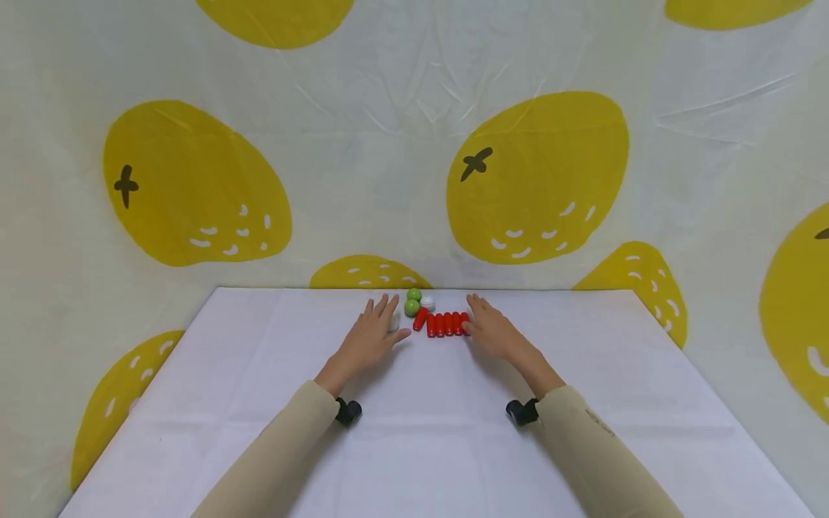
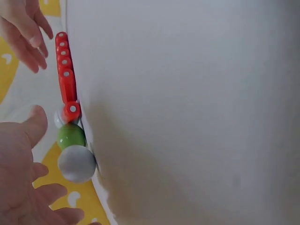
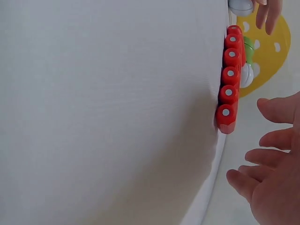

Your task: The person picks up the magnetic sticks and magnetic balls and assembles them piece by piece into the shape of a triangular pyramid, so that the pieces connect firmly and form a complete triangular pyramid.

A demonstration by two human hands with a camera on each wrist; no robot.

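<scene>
Several red capsule-shaped pieces (image 1: 448, 324) lie side by side in a row near the table's far edge, with one more red piece (image 1: 420, 319) tilted at the left end. Pale dots mark their ends in both wrist views. Two green balls (image 1: 412, 308) and a white ball (image 1: 428, 303) sit behind them. My left hand (image 1: 369, 337) has its fingers spread beside another white ball (image 2: 77, 164), partly hidden in the head view. My right hand (image 1: 495, 333), fingers extended, is at the row's right end (image 3: 226, 113); the right wrist view shows a gap between them.
A white cloth covers the table (image 1: 427, 460). Directly behind its far edge hangs a white curtain (image 1: 369, 180) printed with large yellow fruit. Black wrist cameras (image 1: 350, 412) sit at both sleeve cuffs.
</scene>
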